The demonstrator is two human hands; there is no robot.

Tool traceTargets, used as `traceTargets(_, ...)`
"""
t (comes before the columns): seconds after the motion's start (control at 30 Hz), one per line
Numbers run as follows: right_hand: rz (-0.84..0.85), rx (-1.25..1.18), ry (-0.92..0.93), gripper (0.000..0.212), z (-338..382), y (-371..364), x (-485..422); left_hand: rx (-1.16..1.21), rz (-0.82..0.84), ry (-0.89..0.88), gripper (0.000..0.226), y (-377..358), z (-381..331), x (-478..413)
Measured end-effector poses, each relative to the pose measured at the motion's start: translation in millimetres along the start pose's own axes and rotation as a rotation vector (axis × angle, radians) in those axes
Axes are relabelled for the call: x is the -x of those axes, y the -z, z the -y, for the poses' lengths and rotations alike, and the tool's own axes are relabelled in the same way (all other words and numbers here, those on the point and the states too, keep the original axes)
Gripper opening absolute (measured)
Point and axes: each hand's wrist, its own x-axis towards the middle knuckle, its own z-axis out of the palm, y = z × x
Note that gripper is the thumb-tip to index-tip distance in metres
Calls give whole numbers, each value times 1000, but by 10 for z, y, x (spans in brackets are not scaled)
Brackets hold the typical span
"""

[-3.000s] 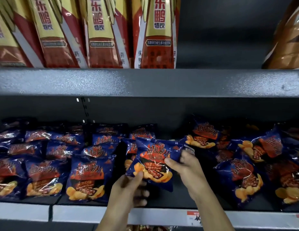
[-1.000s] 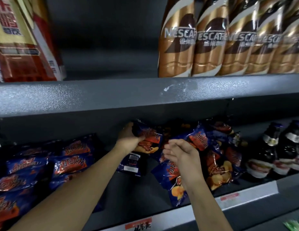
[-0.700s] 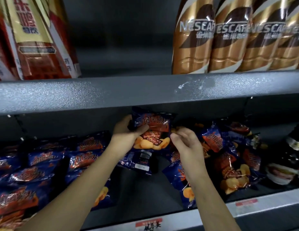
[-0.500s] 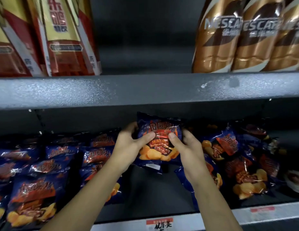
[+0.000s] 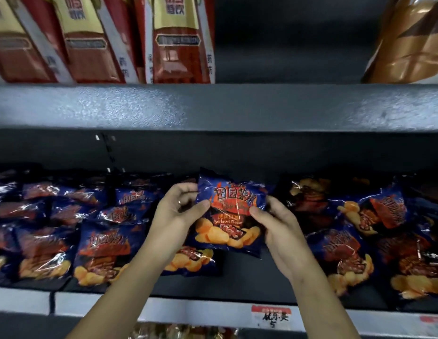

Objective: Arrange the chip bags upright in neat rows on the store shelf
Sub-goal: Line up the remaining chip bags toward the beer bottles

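A dark blue chip bag (image 5: 231, 211) with a red logo and yellow chips printed on it is upright in the middle of the lower shelf (image 5: 213, 307), held between both hands. My left hand (image 5: 178, 211) pinches its left edge, thumb on the front. My right hand (image 5: 276, 223) grips its right edge. Rows of the same bags (image 5: 66, 228) lean back on the left. A looser pile of bags (image 5: 359, 231) lies on the right. Another bag (image 5: 191, 261) lies flat just below the held one.
The grey upper shelf (image 5: 218, 106) overhangs the bags. On it stand red and gold drink cartons (image 5: 178, 40) at the left and a brown bottle (image 5: 408, 40) at the right. A price tag (image 5: 271, 314) is stuck on the lower shelf's front edge.
The view has swung left, away from the coffee bottles. Both hands carried the bag left from the right-hand pile and hold it slightly lower in front of the middle gap.
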Motion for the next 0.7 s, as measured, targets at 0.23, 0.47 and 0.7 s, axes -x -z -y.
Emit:
traceTargets(0.23,124,314,-155,16,-494,-257,51,-347,-166,117,23,360,317,369)
traceTargets(0.47,152,468,-192,23,-727,-392,114,-757,-249,-57,41,500,504,651)
traceTargets(0.7,113,500,-167,31,-858,-608,130,-884,-183,-112,19,593,643,663)
